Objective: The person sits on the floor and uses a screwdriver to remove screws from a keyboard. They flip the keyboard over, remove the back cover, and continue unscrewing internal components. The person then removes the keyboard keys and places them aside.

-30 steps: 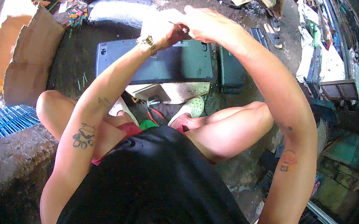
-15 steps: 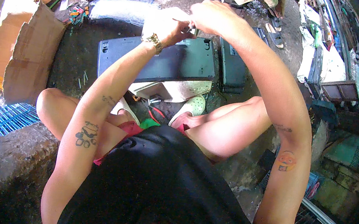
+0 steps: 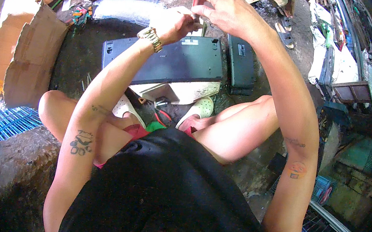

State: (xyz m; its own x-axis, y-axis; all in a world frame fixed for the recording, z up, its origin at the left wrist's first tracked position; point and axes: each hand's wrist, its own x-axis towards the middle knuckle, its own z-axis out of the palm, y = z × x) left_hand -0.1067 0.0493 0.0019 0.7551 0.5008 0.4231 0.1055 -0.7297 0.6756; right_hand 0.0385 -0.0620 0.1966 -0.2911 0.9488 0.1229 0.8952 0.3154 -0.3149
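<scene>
A black computer keyboard [image 3: 155, 62] lies underside up in front of me on a whitish block [image 3: 193, 94]. Above its far edge, my left hand [image 3: 175, 25], with a gold watch [image 3: 151, 38], has its fingers pinched together around something small that I cannot make out. My right hand [image 3: 230, 13] is just to the right and farther off. Its thumb and outstretched fingers are around a red-handled tool [image 3: 198, 1], whose tip is hidden near the left fingers. A second dark keyboard-like panel [image 3: 241, 67] lies to the right of the first.
On the left stands an open cardboard box [image 3: 34, 57], near a blue wire rack [image 3: 0, 117]. Clear plastic sheeting [image 3: 120, 7] and a pile of small coloured pieces [image 3: 82, 15] lie beyond. Red-handled pliers [image 3: 163, 113] rest between my feet. Sandals [image 3: 284, 35] lie at far right.
My right hand has opened its fingers out from a closed grip and shifted slightly right, exposing the red handle. My left hand stays pinched near the same spot.
</scene>
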